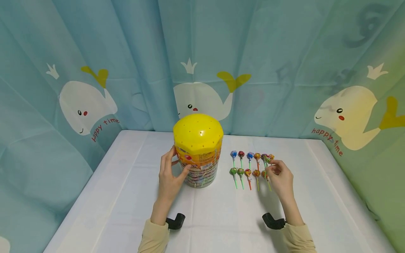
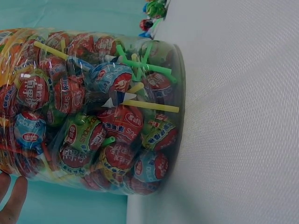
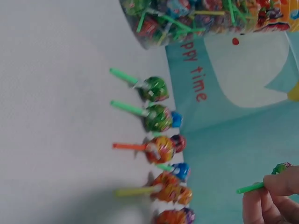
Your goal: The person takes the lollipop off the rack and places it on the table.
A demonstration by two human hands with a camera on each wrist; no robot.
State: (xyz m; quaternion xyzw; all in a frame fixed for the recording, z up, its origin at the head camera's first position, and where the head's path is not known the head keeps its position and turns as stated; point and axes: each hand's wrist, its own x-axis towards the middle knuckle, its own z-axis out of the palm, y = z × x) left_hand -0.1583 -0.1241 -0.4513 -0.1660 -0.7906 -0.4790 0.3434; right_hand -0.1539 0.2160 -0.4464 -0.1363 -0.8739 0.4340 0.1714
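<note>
A clear plastic jar [image 1: 202, 172] with a faceted yellow lid [image 1: 197, 131] stands upright on the white table, full of wrapped lollipops [image 2: 70, 93]. Against its left side and front rests my left hand [image 1: 171, 175], the thumb in front and the fingers spread round the side. My right hand [image 1: 281, 177] pinches a lollipop with a green wrapper [image 3: 281, 167] and green stick [image 3: 250, 188], raised above the table. Below and beside that hand, more lollipops [image 1: 240, 172] lie in two rows, sticks pointing toward me. The rows' right ends are partly hidden by the hand.
The white table [image 1: 126, 196] ends at a blue-green curtain [image 1: 139, 77] printed with whales, which hangs behind and at both sides. A black wrist mount [image 1: 177, 222] sits at the left wrist, another black mount [image 1: 272, 222] at the right.
</note>
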